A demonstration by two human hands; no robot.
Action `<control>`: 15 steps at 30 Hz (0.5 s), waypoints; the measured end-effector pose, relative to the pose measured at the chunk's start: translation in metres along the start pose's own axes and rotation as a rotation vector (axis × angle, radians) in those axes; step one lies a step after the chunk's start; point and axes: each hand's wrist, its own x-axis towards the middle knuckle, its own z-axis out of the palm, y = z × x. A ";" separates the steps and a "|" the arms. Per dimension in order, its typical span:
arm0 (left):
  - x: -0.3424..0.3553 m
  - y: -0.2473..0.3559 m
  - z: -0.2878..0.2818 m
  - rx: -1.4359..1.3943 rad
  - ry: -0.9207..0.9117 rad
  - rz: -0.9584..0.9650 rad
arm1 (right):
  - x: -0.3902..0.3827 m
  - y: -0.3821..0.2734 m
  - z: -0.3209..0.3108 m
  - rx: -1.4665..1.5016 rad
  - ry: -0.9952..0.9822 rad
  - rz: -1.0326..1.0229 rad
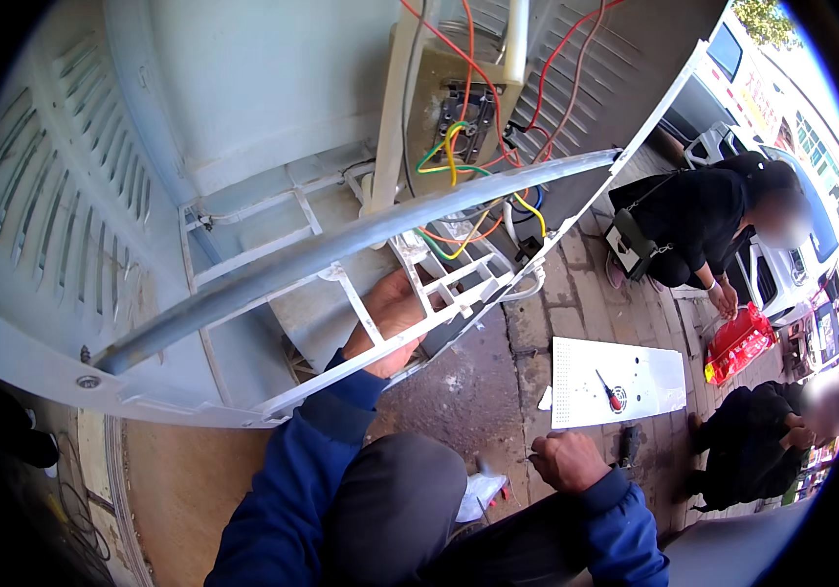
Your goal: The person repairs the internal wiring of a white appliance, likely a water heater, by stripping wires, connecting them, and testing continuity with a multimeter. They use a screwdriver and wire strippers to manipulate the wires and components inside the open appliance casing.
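Before us is a pale metal cabinet, its open side toward us and its walls slotted. On the paving to our right we see two people in black, one stooping and the other nearer the lower edge. A grey bar slants across the cabinet's mouth, and under it, inside, runs a white frame of thin rails, the thing we are at. A white panel lies flat on the ground to our right. Beyond it, a red bag is at the stooping person's hands. Red, yellow and green wires loop above the frame. Our left hand reaches in behind the frame's front rail; its fingers are hidden, so we cannot tell whether it grips anything. Our right hand is curled nearly into a fist above our leg, near the panel; we cannot see anything in it. A clear bag lies beside our knee. A screwdriver rests on the panel.
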 end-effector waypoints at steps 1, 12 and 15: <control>0.001 -0.002 0.000 -0.015 -0.007 0.000 | -0.001 0.001 0.001 0.012 0.020 -0.008; 0.003 -0.008 -0.020 -0.138 0.029 -0.010 | -0.007 0.013 0.000 0.051 0.055 -0.050; 0.003 -0.010 -0.022 -0.183 0.022 0.010 | -0.005 0.015 0.000 0.061 0.060 -0.056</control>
